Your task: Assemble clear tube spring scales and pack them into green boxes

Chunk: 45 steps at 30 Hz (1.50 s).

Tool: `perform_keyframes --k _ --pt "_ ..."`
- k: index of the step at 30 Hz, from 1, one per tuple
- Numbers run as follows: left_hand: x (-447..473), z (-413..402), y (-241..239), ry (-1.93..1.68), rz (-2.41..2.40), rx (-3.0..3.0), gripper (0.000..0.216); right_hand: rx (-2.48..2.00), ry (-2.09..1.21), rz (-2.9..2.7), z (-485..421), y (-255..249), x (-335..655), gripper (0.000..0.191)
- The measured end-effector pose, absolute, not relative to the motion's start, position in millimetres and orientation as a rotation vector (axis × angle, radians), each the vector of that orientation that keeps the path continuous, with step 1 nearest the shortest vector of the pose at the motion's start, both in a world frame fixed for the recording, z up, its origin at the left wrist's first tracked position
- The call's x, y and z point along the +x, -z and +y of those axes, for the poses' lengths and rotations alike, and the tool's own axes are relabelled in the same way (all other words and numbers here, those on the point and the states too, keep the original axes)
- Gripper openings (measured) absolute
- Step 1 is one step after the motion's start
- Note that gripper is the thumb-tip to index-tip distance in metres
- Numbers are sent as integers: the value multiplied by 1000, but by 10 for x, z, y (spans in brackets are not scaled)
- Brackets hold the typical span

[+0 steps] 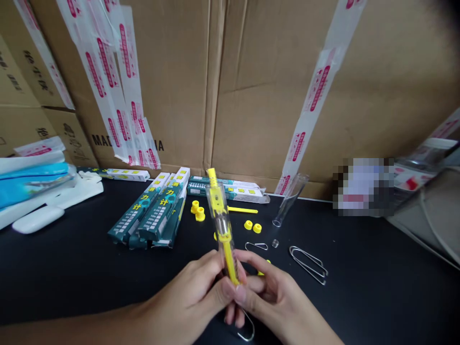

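Between my two hands stands a clear-tubed spring scale [220,211] with yellow inner parts, tilted slightly left. My left hand [201,287] grips its lower end from the left, thumb pressed to the front. From the other side my right hand [269,292] pinches the same lower end, thumbtip against the left one. A wire hook [251,332] sticks out below the fingers. Beyond the hands lie small yellow caps [200,214], a yellow strip [244,210], a small spring [275,243] and a bent wire hook [256,246]. My fingers partly hide the tube's bottom.
Green and white spring scale boxes [154,215] lie left of centre, with more boxes [230,190] behind. At right are an empty clear tube [290,200] and larger wire hooks [308,265]. A white computer mouse [38,219] sits left. Cardboard [179,86] walls the black table's back.
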<state>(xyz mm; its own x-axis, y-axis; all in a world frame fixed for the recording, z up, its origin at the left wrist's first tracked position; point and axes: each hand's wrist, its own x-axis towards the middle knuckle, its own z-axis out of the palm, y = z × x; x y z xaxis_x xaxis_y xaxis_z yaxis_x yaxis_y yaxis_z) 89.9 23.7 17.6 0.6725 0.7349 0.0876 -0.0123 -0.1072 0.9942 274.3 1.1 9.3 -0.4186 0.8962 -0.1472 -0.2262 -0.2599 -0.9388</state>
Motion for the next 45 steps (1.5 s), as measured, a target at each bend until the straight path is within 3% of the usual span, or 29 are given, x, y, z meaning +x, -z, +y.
perform_keyframes --k 4,8,14,29,45 --pt "927 292 -204 -756 682 1406 39 -898 -1802 -1147 28 -134 2758 55" --pt "909 333 -195 -900 795 1315 35 -933 -1749 -1170 34 -177 2755 44" --pt "865 369 -216 -969 902 1427 12 -1059 -1717 -1089 29 -171 2730 40" --pt "817 429 -288 -830 736 1398 8 -1088 -1554 -1269 -4 -167 2680 37" --pt "871 387 -254 -978 698 1353 7 -1024 -1671 -1202 43 -253 2715 40"
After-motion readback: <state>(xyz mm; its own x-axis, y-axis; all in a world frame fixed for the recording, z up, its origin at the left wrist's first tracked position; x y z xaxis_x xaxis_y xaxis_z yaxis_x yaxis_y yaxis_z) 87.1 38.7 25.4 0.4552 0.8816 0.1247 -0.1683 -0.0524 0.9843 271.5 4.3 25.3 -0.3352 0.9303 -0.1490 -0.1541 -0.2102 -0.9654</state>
